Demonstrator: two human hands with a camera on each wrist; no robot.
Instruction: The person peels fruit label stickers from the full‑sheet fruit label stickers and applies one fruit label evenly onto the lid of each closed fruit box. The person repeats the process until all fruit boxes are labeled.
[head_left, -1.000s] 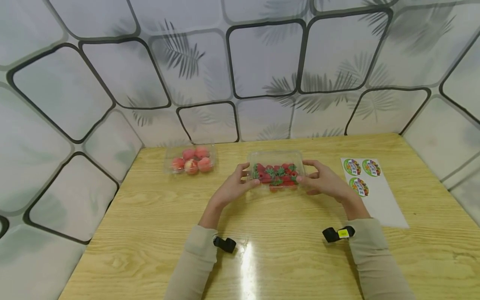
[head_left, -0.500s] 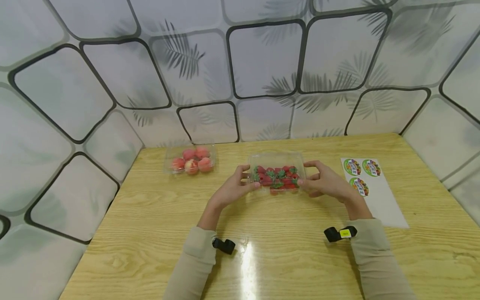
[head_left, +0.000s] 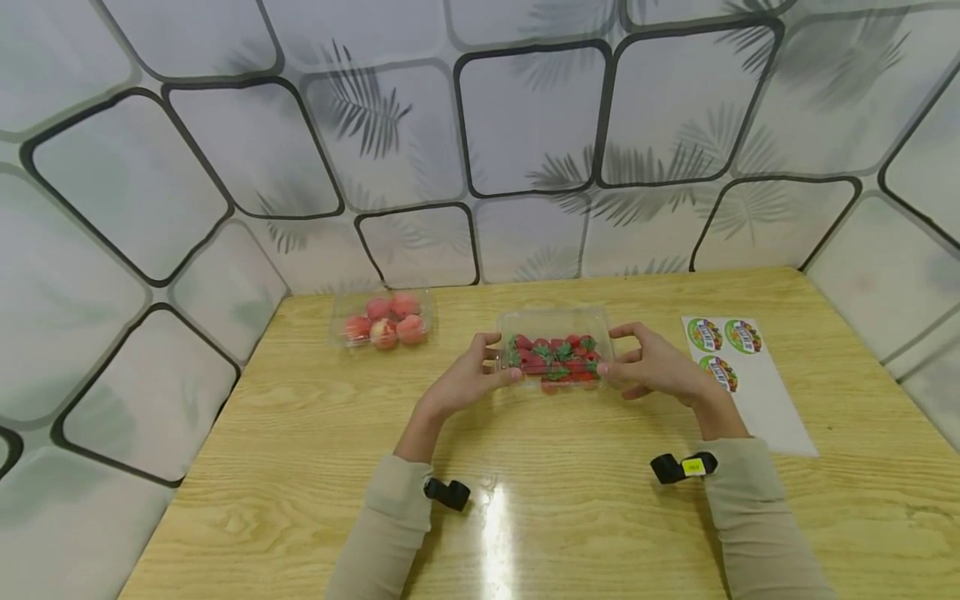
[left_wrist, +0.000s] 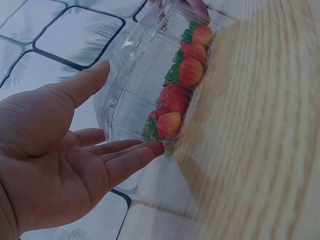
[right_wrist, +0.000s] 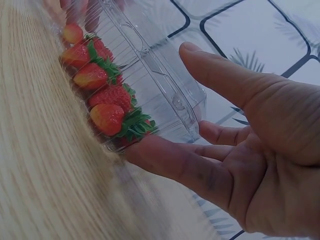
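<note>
A clear plastic clamshell box (head_left: 558, 321) of red strawberries (left_wrist: 175, 97) with green leaves stands on the table. My left hand (head_left: 471, 377) is at its left end, the thumb overlapping the near corner and the fingers along the end wall. At the opposite end my right hand (head_left: 648, 367) holds the box the same way, its thumb near the front right corner. In the right wrist view, the right fingers (right_wrist: 165, 157) reach the low edge of the box beside the berries. The transparent lid rises above the strawberries.
A second clear box (head_left: 337, 317) of peaches (head_left: 384, 333) stands toward the back left of the wooden table (head_left: 300, 500). On the right lies a white sheet (head_left: 765, 400) with several round fruit stickers (head_left: 705, 334). A patterned wall (head_left: 532, 125) closes off the back.
The strawberry box has shifted slightly toward me and a touch to the right, with both hands staying at its ends. The peaches and the sticker sheet have not moved.
</note>
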